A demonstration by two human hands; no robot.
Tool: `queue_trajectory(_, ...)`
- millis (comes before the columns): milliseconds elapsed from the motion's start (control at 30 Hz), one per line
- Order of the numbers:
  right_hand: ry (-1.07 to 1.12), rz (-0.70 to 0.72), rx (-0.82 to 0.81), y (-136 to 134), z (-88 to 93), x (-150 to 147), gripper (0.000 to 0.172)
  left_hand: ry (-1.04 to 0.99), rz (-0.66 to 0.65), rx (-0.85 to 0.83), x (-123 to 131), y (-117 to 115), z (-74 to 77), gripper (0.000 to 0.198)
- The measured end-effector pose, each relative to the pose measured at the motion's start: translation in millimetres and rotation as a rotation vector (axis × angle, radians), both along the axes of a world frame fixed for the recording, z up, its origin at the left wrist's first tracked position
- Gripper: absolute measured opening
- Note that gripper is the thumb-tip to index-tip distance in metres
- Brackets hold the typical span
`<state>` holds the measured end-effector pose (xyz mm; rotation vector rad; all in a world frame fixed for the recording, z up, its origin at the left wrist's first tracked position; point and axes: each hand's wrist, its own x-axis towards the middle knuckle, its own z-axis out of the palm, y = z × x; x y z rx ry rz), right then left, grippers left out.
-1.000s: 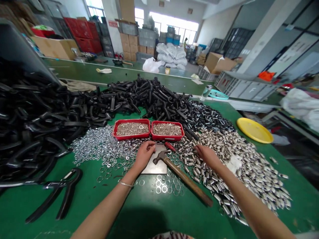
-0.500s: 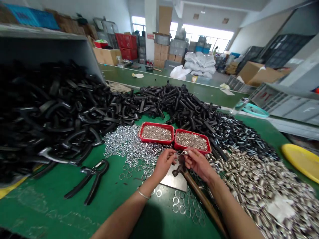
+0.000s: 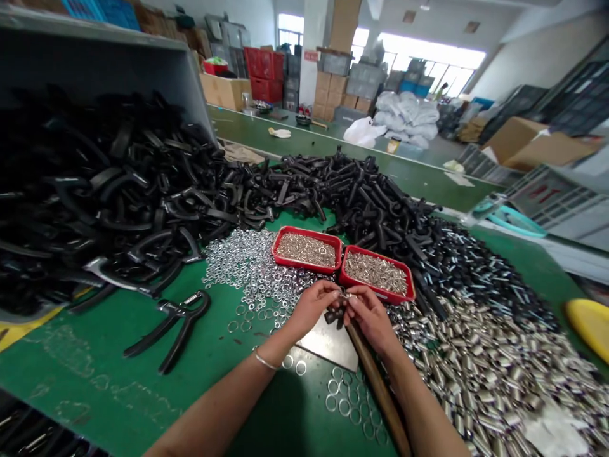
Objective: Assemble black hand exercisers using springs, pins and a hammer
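My left hand and my right hand meet fingertip to fingertip over a flat metal plate. Pinched between them is a small shiny metal part, mostly covered by fingers, so its kind is unclear. Just beneath my hands is a hammer; its wooden handle runs toward me beside my right forearm, and its dark head is partly hidden. Two red trays stand just beyond my fingers: the left tray holds tiny metal pieces, and the right tray holds small pin-like pieces.
Black handles are heaped left and behind the trays. Small metal rings spread to the left, larger flat rings nearer me. Metal sleeves and dark bolts pile up right. A hand gripper lies front left.
My hands have come together, the right moving left until its fingertips meet the left's at the small metal part. The whole view has shifted slightly.
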<state>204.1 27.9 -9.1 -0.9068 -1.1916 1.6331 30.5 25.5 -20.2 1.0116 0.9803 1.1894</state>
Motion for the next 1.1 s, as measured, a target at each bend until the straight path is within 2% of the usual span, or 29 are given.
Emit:
queue_trajectory(333,0.083,0.103,-0.061,-1,2.5,9,0.025,0.097,-0.198,0.005,-13,-2,22.5,0.029)
queue_trajectory(600,0.247,0.176,-0.162,-2,1.1,11,0.023,0.052,-0.328,0.013,-23,-3,24.0,0.029)
queue_trajectory(733,0.277,0.218,-0.191,-3,3.1,13,0.020,0.114,-0.331,0.046,-24,-7,31.6,0.025)
queue_trajectory(900,0.225,0.202,-0.144,-3,1.7,12,0.024,0.229,-0.312,0.101,-25,-12,44.1,0.022)
queue_trajectory(1100,0.192,0.173,-0.122,-2,0.4,14,0.029,0.528,-0.219,0.255,-19,-22,59.8,0.017)
